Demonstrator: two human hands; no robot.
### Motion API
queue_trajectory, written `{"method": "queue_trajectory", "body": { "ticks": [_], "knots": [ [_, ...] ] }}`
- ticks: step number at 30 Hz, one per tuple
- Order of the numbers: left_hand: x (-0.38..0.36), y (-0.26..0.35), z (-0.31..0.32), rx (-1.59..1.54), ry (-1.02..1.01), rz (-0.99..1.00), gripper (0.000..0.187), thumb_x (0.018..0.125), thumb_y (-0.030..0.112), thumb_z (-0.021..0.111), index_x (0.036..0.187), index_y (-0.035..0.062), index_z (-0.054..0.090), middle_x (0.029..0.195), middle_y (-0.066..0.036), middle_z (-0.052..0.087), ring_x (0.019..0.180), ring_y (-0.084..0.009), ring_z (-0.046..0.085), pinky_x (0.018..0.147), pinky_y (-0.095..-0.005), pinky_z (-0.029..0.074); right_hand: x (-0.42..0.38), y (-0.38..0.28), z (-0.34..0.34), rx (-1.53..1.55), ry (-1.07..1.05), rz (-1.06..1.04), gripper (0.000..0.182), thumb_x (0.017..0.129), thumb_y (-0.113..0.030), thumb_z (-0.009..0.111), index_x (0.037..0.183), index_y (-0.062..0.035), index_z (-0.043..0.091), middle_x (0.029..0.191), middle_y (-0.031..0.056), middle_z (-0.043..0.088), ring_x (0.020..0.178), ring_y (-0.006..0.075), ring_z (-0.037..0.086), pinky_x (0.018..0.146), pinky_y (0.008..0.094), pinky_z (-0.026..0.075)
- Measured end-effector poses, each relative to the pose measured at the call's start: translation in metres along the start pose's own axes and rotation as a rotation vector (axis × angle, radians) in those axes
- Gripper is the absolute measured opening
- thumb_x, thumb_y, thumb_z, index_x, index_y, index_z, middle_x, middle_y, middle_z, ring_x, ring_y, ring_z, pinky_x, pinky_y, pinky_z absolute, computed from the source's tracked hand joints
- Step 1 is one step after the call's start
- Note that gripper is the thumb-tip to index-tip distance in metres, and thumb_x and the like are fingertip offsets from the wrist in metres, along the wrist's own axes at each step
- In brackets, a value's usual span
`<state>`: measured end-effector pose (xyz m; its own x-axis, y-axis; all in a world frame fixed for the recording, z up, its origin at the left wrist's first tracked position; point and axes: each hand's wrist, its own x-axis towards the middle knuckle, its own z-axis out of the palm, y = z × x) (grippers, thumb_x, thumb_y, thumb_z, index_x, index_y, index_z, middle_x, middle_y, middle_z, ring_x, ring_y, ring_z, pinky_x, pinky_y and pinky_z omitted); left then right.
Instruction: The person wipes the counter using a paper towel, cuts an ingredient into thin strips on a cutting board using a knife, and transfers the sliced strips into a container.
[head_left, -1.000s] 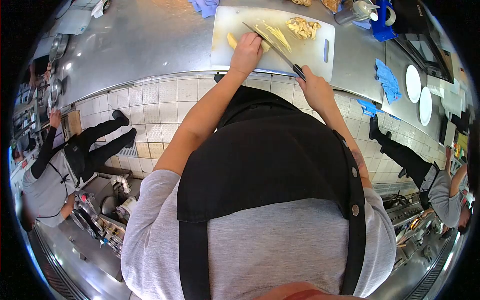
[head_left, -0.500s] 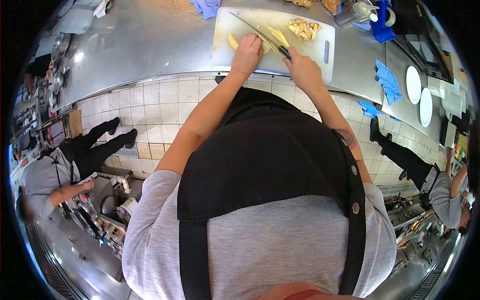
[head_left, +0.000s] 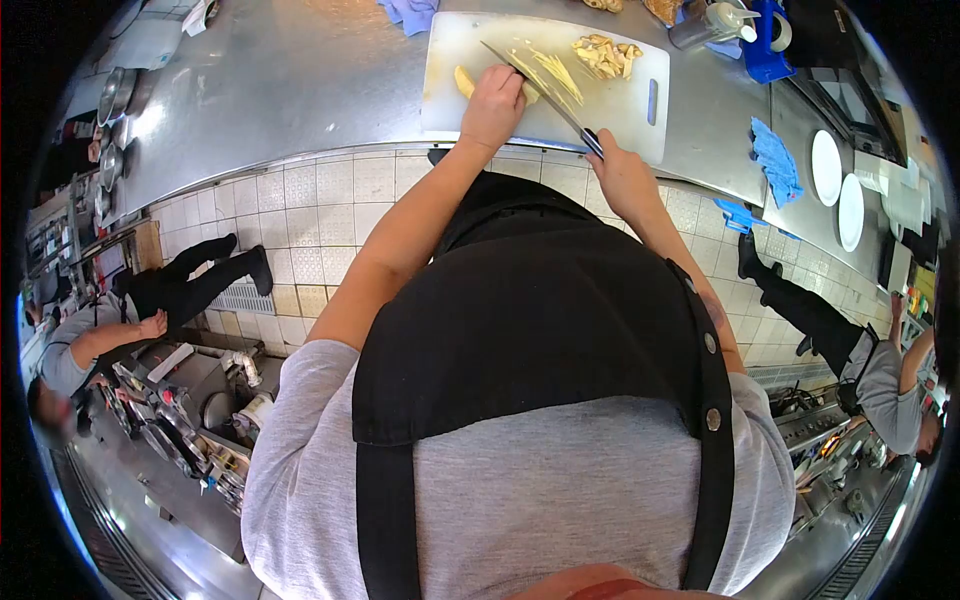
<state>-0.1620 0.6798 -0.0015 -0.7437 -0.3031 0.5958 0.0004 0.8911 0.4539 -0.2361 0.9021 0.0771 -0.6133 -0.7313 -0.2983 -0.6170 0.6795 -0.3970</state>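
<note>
A shiny grey metal worktop is carrying a white rectangular plastic cutting board. A long, black-handled metal knife is slanting across the board; the right hand is gripping its handle by the board's near edge. Mid-board, the left hand is curling over a smooth yellow slice; whether it is pinching, I cannot tell. Knobbly pale-yellow chunks are lying far right on the board, thin yellow strips nearer its middle. Even cutting seems to be calling for tucked fingertips and smooth strokes.
</note>
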Motion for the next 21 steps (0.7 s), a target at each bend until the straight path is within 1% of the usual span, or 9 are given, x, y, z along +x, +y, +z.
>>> {"method": "queue_trajectory", "body": {
  "ticks": [5, 9, 12, 14, 21],
  "knots": [
    [0.001, 0.002, -0.002, -0.024, -0.023, -0.011, 0.018, 0.072, -0.001, 0.065, 0.090, -0.0004, 0.060, 0.096, -0.014, 0.057, 0.100, -0.0328, 0.056, 0.089, -0.0404, 0.048, 0.025, -0.014, 0.012, 0.038, 0.046, -0.028, 0.027, 0.096, -0.029, 0.056, 0.109, -0.0073, 0.046, 0.081, 0.0243, 0.067, 0.079, 0.0472, 0.065, 0.068, 0.0565, 0.049],
    [0.000, 0.001, -0.003, -0.010, -0.015, -0.010, 0.018, 0.072, -0.001, 0.065, 0.090, -0.0009, 0.060, 0.096, -0.015, 0.057, 0.100, -0.0336, 0.056, 0.089, -0.0408, 0.048, 0.042, -0.029, -0.001, -0.025, 0.055, -0.023, 0.026, 0.096, -0.031, 0.056, 0.108, -0.0088, 0.049, 0.082, 0.0240, 0.067, 0.080, 0.0464, 0.065, 0.069, 0.0560, 0.050],
    [0.001, 0.001, -0.005, -0.013, 0.010, 0.017, 0.017, 0.072, -0.001, 0.065, 0.089, -0.0012, 0.060, 0.096, -0.015, 0.057, 0.099, -0.0340, 0.056, 0.089, -0.0408, 0.048, 0.034, -0.040, -0.021, -0.067, 0.051, -0.012, 0.025, 0.096, -0.032, 0.055, 0.108, -0.0099, 0.050, 0.082, 0.0233, 0.068, 0.080, 0.0459, 0.066, 0.069, 0.0555, 0.051],
    [0.000, 0.001, -0.006, -0.011, -0.002, -0.002, 0.017, 0.072, -0.001, 0.065, 0.088, -0.0011, 0.059, 0.095, -0.015, 0.057, 0.098, -0.0339, 0.056, 0.088, -0.0409, 0.048, 0.020, -0.037, -0.026, -0.057, 0.031, 0.004, 0.025, 0.096, -0.032, 0.055, 0.107, -0.0106, 0.050, 0.082, 0.0228, 0.068, 0.079, 0.0458, 0.066, 0.069, 0.0554, 0.050],
    [-0.001, 0.001, -0.003, -0.021, 0.032, 0.002, 0.015, 0.072, -0.001, 0.066, 0.086, -0.0005, 0.060, 0.092, -0.014, 0.057, 0.096, -0.0333, 0.057, 0.087, -0.0412, 0.048, -0.016, -0.015, -0.022, -0.028, -0.034, 0.031, 0.025, 0.098, -0.030, 0.054, 0.108, -0.0089, 0.046, 0.080, 0.0233, 0.066, 0.078, 0.0462, 0.065, 0.067, 0.0557, 0.049]
  ]
}}
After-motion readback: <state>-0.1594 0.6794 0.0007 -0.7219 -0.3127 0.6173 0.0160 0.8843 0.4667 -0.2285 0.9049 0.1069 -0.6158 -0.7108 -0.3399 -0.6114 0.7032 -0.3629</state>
